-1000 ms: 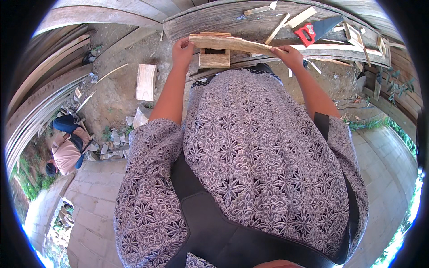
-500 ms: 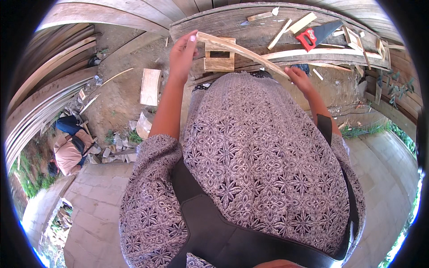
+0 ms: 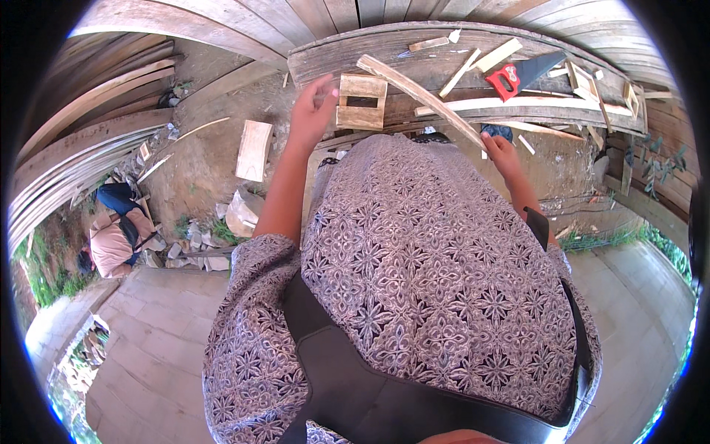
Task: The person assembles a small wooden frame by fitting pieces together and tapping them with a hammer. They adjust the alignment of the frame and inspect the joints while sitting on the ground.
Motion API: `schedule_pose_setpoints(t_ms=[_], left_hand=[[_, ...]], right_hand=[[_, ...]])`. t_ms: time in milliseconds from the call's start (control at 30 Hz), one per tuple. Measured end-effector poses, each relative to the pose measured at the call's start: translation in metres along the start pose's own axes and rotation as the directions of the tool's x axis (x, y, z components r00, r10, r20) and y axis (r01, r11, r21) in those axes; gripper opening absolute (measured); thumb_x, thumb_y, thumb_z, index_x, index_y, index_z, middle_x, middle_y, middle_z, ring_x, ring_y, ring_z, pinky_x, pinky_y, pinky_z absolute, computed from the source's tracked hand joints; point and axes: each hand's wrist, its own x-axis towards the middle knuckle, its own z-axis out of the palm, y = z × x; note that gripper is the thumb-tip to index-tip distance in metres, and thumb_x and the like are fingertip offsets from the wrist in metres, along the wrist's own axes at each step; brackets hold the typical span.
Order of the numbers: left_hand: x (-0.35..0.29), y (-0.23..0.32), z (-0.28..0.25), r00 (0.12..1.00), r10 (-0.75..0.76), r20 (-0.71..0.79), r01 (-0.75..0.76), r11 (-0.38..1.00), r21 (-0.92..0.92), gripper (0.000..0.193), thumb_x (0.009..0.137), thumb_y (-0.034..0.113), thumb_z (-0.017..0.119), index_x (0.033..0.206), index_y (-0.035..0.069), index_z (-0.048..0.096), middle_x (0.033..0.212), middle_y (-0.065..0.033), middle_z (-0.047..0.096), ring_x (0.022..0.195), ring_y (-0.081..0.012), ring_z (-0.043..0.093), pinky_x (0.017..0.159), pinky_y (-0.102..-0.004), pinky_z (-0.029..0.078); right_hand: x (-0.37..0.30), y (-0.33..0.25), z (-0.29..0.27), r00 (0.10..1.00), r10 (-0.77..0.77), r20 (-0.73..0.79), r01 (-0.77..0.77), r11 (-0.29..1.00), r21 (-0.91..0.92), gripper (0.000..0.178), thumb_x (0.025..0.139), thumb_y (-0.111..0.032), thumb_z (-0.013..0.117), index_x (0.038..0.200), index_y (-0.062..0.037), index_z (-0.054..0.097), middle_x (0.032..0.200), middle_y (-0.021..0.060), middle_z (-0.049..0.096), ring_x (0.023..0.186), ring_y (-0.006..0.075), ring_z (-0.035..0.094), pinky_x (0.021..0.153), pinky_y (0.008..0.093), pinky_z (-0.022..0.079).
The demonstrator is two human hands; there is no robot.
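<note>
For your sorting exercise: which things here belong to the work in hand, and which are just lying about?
In hand:
- long wooden strip, held by the right hand
- small wooden frame, next to the open left hand

Lying about:
- red-handled saw
- loose slats on the bench
- short board on the ground

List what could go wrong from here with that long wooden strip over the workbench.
1. The right hand grips the long wooden strip at one end only, while the left hand is open and off it. The far end may swing or drop.
2. That far end hangs beside the small wooden frame and might knock it over.
3. The red-handled saw lies on the workbench among loose offcuts; a reaching hand could meet its blade.
</note>
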Motion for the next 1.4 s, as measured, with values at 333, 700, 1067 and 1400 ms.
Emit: schedule_pose_setpoints(t_ms=[333, 700, 1067, 1400], left_hand=[[-0.066, -0.139, -0.007, 0.981, 0.021, -0.193, 0.115, 0.740, 0.663, 0.080, 0.080, 0.036, 0.076, 0.141, -0.001, 0.039, 0.135, -0.0303, 0.041, 0.127, -0.0443, 0.038, 0.109, -0.0505, 0.031], [-0.119, -0.108, -0.005, 0.962, 0.019, -0.272, 0.175, 0.722, 0.670, 0.081, 0.080, 0.033, 0.076, 0.143, 0.000, 0.037, 0.139, -0.0296, 0.035, 0.130, -0.0443, 0.034, 0.110, -0.0533, 0.027], [-0.155, -0.094, 0.016, 0.964, 0.140, -0.224, 0.065, 0.696, 0.715, 0.056, 0.080, 0.027, 0.075, 0.125, -0.001, 0.056, 0.118, -0.0234, 0.055, 0.114, -0.0416, 0.050, 0.100, -0.0508, 0.038], [0.058, -0.061, 0.037, 0.971, 0.232, 0.057, -0.158, 0.446, 0.881, 0.034, 0.081, 0.024, 0.073, 0.109, 0.007, 0.065, 0.109, -0.0106, 0.064, 0.107, -0.0320, 0.061, 0.086, -0.0452, 0.054]], right_hand=[[0.063, -0.032, 0.049, 0.917, -0.239, -0.318, 0.137, 0.941, -0.309, 0.039, 0.086, -0.053, 0.063, 0.104, -0.0183, 0.069, 0.096, 0.0098, 0.073, 0.095, 0.0318, 0.069, 0.086, 0.0448, 0.049], [0.108, -0.022, 0.001, 0.896, -0.260, -0.361, 0.199, 0.960, -0.199, 0.040, 0.082, -0.052, 0.071, 0.101, -0.0163, 0.072, 0.085, 0.0088, 0.072, 0.080, 0.0280, 0.070, 0.072, 0.0395, 0.052], [0.145, 0.016, -0.094, 0.931, -0.189, -0.314, 0.024, 0.887, -0.461, 0.046, 0.084, -0.057, 0.064, 0.109, -0.0192, 0.073, 0.104, 0.0092, 0.073, 0.101, 0.0313, 0.068, 0.090, 0.0419, 0.050], [0.002, 0.000, -0.075, 0.925, -0.241, -0.295, 0.178, 0.958, -0.224, 0.036, 0.092, -0.034, 0.068, 0.111, -0.0040, 0.071, 0.101, 0.0107, 0.072, 0.096, 0.0191, 0.068, 0.088, 0.0327, 0.050]])
